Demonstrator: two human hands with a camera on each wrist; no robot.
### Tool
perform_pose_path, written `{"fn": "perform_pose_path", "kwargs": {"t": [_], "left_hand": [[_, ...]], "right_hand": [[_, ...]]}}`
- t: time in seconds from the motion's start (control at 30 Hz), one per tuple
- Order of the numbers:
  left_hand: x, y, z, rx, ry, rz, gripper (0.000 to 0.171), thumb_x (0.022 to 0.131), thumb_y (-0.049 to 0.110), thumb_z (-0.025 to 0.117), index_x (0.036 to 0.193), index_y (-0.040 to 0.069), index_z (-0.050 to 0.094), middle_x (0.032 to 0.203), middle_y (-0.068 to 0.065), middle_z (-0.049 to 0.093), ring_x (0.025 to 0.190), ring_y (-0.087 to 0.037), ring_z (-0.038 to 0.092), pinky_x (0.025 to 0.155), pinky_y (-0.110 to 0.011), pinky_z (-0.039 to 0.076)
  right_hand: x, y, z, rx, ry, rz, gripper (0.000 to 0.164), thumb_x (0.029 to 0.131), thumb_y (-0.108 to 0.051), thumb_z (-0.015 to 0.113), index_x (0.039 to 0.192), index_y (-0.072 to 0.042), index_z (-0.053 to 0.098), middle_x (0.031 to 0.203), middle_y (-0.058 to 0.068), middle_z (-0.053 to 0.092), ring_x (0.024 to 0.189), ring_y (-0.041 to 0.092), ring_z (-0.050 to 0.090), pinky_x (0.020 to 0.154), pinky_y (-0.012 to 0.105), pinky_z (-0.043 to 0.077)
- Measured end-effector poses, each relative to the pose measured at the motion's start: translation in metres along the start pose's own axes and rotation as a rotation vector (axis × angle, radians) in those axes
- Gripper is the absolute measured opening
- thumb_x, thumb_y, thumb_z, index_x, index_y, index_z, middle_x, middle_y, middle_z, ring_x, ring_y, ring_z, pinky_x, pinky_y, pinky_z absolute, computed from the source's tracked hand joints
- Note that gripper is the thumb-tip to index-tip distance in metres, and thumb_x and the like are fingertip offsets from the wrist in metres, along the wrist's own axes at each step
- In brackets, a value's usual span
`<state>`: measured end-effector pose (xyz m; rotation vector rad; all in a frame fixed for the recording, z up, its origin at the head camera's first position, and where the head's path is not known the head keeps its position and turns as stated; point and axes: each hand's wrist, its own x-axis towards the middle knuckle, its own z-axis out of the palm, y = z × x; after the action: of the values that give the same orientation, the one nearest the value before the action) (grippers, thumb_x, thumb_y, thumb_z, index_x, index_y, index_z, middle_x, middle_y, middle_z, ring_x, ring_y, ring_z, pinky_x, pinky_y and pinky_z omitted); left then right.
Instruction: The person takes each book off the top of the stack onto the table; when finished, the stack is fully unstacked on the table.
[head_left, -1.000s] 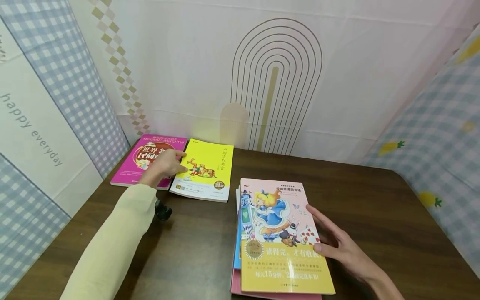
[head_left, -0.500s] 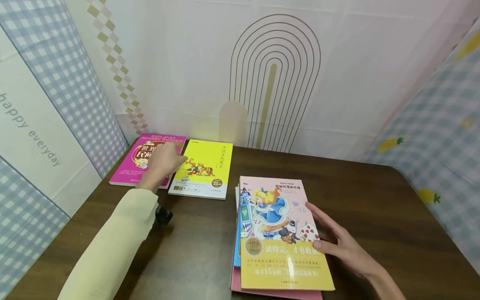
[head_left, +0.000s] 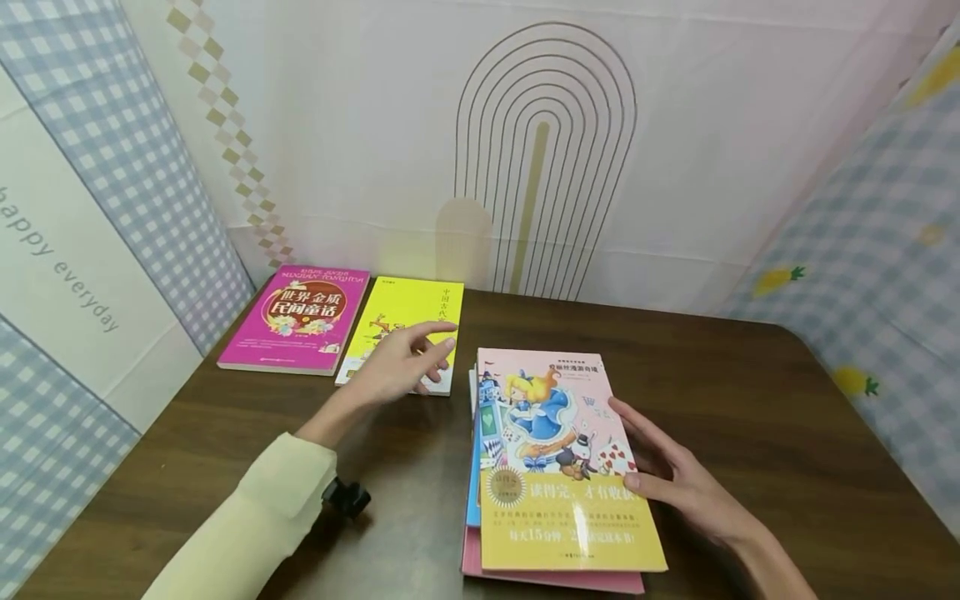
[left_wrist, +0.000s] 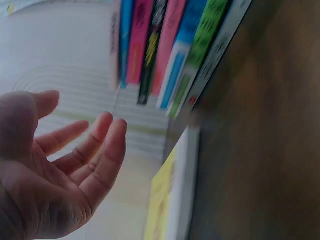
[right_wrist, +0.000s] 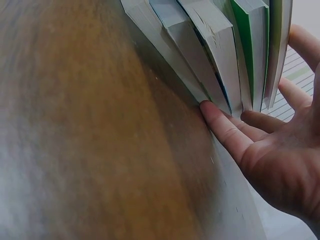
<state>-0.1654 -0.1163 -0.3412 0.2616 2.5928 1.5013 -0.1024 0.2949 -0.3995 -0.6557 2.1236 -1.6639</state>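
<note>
My left hand (head_left: pixel 401 364) is over the lower part of a yellow paperback book (head_left: pixel 401 300), its fingers loosely extended and holding nothing. In the left wrist view the palm (left_wrist: pixel 55 185) is apart from the books. A magenta book (head_left: pixel 300 321) lies flat to the left of the yellow one. At front right stands a stack of several books (right_wrist: pixel 215 30), topped by a pink and yellow picture-cover book (head_left: pixel 555 450). My right hand (head_left: pixel 693 492) rests against the stack's right side, fingertips touching the book edges, thumb at the top cover's edge.
Everything lies on a dark brown wooden table (head_left: pixel 720 383). A pale patterned cloth (head_left: pixel 360 125) hangs along the back, with checked cloth (head_left: pixel 847 292) at the sides. A small black device (head_left: pixel 347 498) sits at my left wrist.
My left hand has moved from the magenta book's right side rightward and nearer, over the yellow book. The magenta cover is now uncovered. My right hand stays at the stack.
</note>
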Motion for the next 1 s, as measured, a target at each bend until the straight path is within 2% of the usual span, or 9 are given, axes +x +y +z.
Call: {"fn": "perform_pose_path", "kwargs": {"t": [0.2, 0.37, 0.57, 0.67, 0.8, 1.0], "left_hand": [[-0.013, -0.006, 0.017, -0.095, -0.088, 0.059, 0.053, 0.110, 0.037, 0.058, 0.160, 0.024, 0.047, 0.109, -0.024, 0.068, 0.085, -0.025, 0.070, 0.067, -0.038, 0.064], [-0.019, -0.010, 0.024, -0.170, -0.197, 0.077, 0.053, 0.111, 0.031, 0.055, 0.162, 0.031, 0.041, 0.099, -0.018, 0.064, 0.080, -0.025, 0.068, 0.067, -0.041, 0.065], [-0.023, -0.013, 0.036, -0.241, -0.294, 0.121, 0.052, 0.110, 0.029, 0.059, 0.160, 0.028, 0.046, 0.084, -0.009, 0.060, 0.066, -0.023, 0.062, 0.063, -0.041, 0.064], [-0.026, -0.013, 0.043, -0.218, -0.317, 0.148, 0.053, 0.108, 0.030, 0.063, 0.159, 0.027, 0.049, 0.082, -0.007, 0.058, 0.064, -0.020, 0.060, 0.060, -0.038, 0.062], [-0.031, -0.010, 0.049, -0.138, -0.302, 0.196, 0.056, 0.105, 0.029, 0.068, 0.158, 0.026, 0.051, 0.083, -0.005, 0.056, 0.063, -0.018, 0.057, 0.056, -0.034, 0.057], [-0.035, -0.006, 0.057, -0.078, -0.288, 0.186, 0.065, 0.099, 0.033, 0.075, 0.158, 0.028, 0.049, 0.082, -0.002, 0.056, 0.067, -0.014, 0.055, 0.056, -0.028, 0.053]], "right_hand": [[0.000, 0.000, 0.000, -0.021, 0.011, -0.006, 0.076, 0.106, -0.004, 0.056, 0.171, -0.023, 0.021, 0.172, 0.001, 0.027, 0.138, -0.002, 0.046, 0.104, 0.020, 0.049], [-0.001, 0.000, 0.000, -0.020, 0.012, -0.001, 0.076, 0.106, -0.005, 0.057, 0.170, -0.024, 0.022, 0.172, 0.003, 0.027, 0.137, -0.002, 0.047, 0.104, 0.021, 0.050], [-0.001, -0.001, 0.001, -0.034, 0.016, 0.006, 0.076, 0.106, -0.005, 0.057, 0.170, -0.025, 0.022, 0.174, 0.015, 0.022, 0.138, -0.003, 0.045, 0.104, 0.019, 0.048], [-0.001, -0.001, 0.001, -0.038, 0.024, 0.018, 0.076, 0.106, -0.006, 0.058, 0.170, -0.026, 0.022, 0.174, 0.018, 0.020, 0.138, -0.003, 0.045, 0.104, 0.019, 0.048], [0.000, -0.001, 0.002, -0.047, 0.036, 0.027, 0.076, 0.105, -0.008, 0.059, 0.170, -0.027, 0.023, 0.174, 0.021, 0.020, 0.137, -0.003, 0.045, 0.105, 0.019, 0.048], [0.000, -0.002, 0.001, -0.045, 0.040, 0.015, 0.077, 0.104, -0.007, 0.060, 0.170, -0.026, 0.024, 0.174, 0.021, 0.019, 0.138, -0.004, 0.043, 0.106, 0.018, 0.046]]}}
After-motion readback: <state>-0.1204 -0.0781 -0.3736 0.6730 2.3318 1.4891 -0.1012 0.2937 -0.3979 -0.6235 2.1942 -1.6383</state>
